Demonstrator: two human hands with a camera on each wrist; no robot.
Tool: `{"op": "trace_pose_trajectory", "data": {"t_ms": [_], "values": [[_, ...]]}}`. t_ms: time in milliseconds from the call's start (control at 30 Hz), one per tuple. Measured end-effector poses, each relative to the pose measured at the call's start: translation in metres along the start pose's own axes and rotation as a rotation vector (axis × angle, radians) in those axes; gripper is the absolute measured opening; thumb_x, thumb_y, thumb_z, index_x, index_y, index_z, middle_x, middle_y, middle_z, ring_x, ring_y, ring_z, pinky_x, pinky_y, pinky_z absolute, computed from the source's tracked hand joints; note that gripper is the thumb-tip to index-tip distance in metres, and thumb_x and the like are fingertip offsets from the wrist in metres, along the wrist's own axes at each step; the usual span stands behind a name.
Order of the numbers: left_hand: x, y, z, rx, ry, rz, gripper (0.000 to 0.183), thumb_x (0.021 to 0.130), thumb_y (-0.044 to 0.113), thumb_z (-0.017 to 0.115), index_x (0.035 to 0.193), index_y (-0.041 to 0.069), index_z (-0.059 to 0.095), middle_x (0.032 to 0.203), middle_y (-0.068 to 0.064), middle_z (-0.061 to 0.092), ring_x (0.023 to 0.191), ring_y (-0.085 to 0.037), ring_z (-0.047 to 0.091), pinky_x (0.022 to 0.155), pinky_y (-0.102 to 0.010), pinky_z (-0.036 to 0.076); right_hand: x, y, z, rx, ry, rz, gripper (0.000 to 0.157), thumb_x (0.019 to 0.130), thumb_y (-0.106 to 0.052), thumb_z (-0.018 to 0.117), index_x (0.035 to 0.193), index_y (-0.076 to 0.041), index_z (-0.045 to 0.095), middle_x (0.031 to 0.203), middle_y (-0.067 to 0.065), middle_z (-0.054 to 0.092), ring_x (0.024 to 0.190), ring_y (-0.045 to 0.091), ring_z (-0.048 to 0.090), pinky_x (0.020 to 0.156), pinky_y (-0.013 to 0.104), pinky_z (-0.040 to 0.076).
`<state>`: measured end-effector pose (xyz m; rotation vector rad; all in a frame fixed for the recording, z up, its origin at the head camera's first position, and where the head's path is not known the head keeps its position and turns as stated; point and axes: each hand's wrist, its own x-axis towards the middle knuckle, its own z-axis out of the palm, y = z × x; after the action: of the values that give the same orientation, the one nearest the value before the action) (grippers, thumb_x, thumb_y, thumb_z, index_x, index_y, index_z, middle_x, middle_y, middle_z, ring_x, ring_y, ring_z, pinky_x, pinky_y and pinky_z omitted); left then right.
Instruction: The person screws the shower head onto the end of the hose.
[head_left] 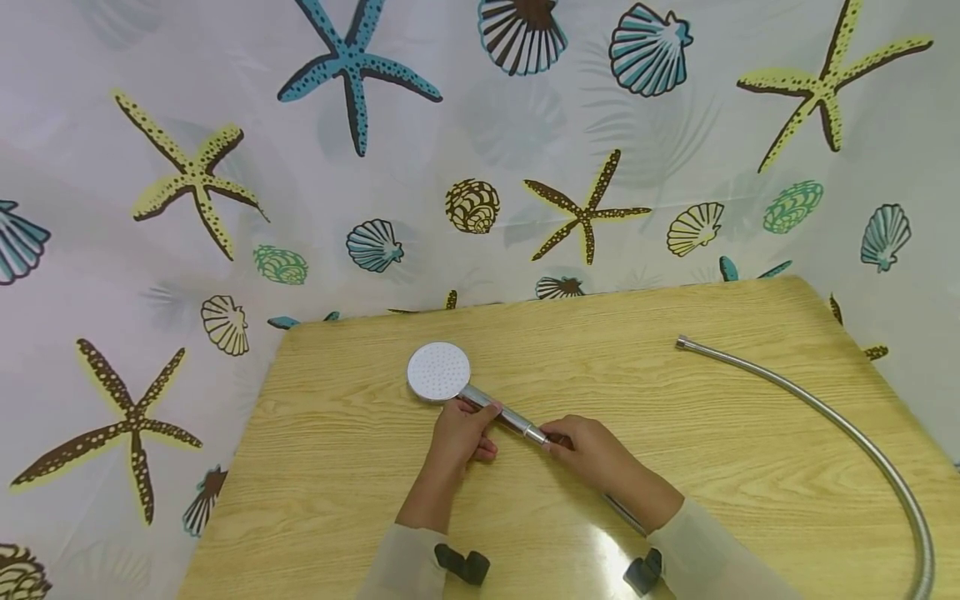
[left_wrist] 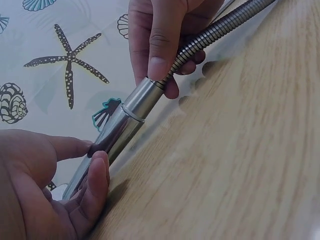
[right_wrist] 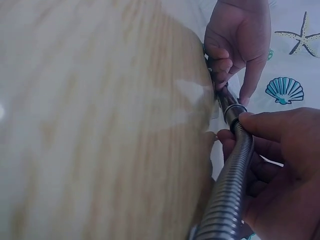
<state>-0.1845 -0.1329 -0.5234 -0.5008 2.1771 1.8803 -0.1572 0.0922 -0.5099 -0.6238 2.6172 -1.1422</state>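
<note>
A chrome shower head [head_left: 438, 372] with a round white spray face lies over the wooden table, its handle [head_left: 510, 418] slanting down to the right. My left hand [head_left: 459, 431] grips that handle between thumb and fingers just below the head. At the handle's lower end, my right hand [head_left: 588, 450] pinches the metal connector [left_wrist: 150, 96] where the ribbed shower hose [right_wrist: 227, 185] joins it. The connector sits against the handle's end in the left wrist view. From there the hose runs back under my right forearm.
The hose's other stretch [head_left: 847, 421] curves along the table's right side, its free end fitting [head_left: 682, 342] pointing left near the back. The wooden table [head_left: 337, 467] meets a curtain [head_left: 420, 167] printed with starfish and shells. Dark straps [head_left: 461, 564] sit on both sleeves.
</note>
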Motion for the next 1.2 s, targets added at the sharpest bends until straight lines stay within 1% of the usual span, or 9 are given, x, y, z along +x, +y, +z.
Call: {"op": "trace_pose_trajectory", "data": {"t_ms": [167, 267, 400, 533, 800, 1033, 1200], "values": [[0.0012, 0.0005, 0.0011, 0.039, 0.016, 0.007, 0.044, 0.094, 0.033, 0.072, 0.113, 0.004, 0.045, 0.076, -0.006, 0.056, 0.044, -0.013, 0.062, 0.044, -0.027, 0.058, 0.0007, -0.0008, -0.0009, -0.003, -0.031, 0.006, 0.032, 0.099, -0.013, 0.064, 0.128, 0.000, 0.066, 0.101, 0.003, 0.067, 0.079, 0.010, 0.056, 0.064, 0.019, 0.050], [0.0009, 0.0011, 0.0011, 0.046, 0.015, 0.016, 0.043, 0.095, 0.032, 0.072, 0.112, 0.004, 0.044, 0.075, -0.006, 0.056, 0.044, -0.014, 0.062, 0.044, -0.027, 0.058, 0.0003, -0.0014, -0.0014, -0.009, -0.046, 0.009, 0.034, 0.099, -0.012, 0.064, 0.130, 0.001, 0.064, 0.102, 0.004, 0.065, 0.078, 0.011, 0.054, 0.062, 0.020, 0.048], [0.0005, 0.0017, 0.0010, 0.052, 0.010, 0.027, 0.042, 0.095, 0.031, 0.071, 0.113, 0.004, 0.043, 0.076, -0.006, 0.056, 0.045, -0.014, 0.063, 0.045, -0.029, 0.059, -0.0008, -0.0026, -0.0021, -0.010, -0.062, 0.001, 0.035, 0.098, -0.010, 0.065, 0.131, 0.003, 0.063, 0.106, 0.005, 0.064, 0.084, 0.011, 0.055, 0.070, 0.022, 0.052], [0.0011, 0.0018, 0.0012, 0.045, 0.013, 0.027, 0.042, 0.094, 0.029, 0.071, 0.113, 0.004, 0.044, 0.076, -0.006, 0.056, 0.045, -0.015, 0.063, 0.045, -0.030, 0.060, -0.0008, -0.0027, -0.0024, -0.018, -0.076, -0.016, 0.036, 0.097, -0.009, 0.067, 0.131, 0.004, 0.063, 0.104, 0.004, 0.063, 0.087, 0.010, 0.057, 0.076, 0.024, 0.055], [0.0031, 0.0015, 0.0023, 0.034, 0.014, 0.020, 0.042, 0.095, 0.029, 0.071, 0.114, 0.004, 0.043, 0.075, -0.006, 0.056, 0.045, -0.015, 0.064, 0.045, -0.031, 0.060, -0.0032, -0.0020, -0.0040, -0.030, -0.073, -0.049, 0.039, 0.095, -0.007, 0.069, 0.130, 0.006, 0.062, 0.102, 0.005, 0.061, 0.087, 0.010, 0.056, 0.074, 0.020, 0.054], [-0.0002, 0.0026, 0.0026, 0.041, 0.015, 0.016, 0.045, 0.096, 0.030, 0.070, 0.118, 0.003, 0.042, 0.075, -0.007, 0.057, 0.046, -0.017, 0.065, 0.047, -0.033, 0.061, -0.0069, -0.0010, -0.0056, -0.003, -0.090, -0.058, 0.044, 0.095, -0.008, 0.068, 0.135, 0.005, 0.057, 0.106, 0.005, 0.061, 0.092, 0.011, 0.058, 0.080, 0.022, 0.055], [-0.0026, 0.0027, 0.0028, 0.053, 0.024, 0.021, 0.045, 0.096, 0.030, 0.069, 0.118, 0.001, 0.041, 0.073, -0.006, 0.055, 0.045, -0.017, 0.066, 0.047, -0.034, 0.061, -0.0092, -0.0002, -0.0085, 0.030, -0.105, -0.061, 0.045, 0.098, -0.014, 0.066, 0.138, 0.003, 0.054, 0.111, 0.006, 0.061, 0.095, 0.011, 0.058, 0.083, 0.025, 0.056]]}}
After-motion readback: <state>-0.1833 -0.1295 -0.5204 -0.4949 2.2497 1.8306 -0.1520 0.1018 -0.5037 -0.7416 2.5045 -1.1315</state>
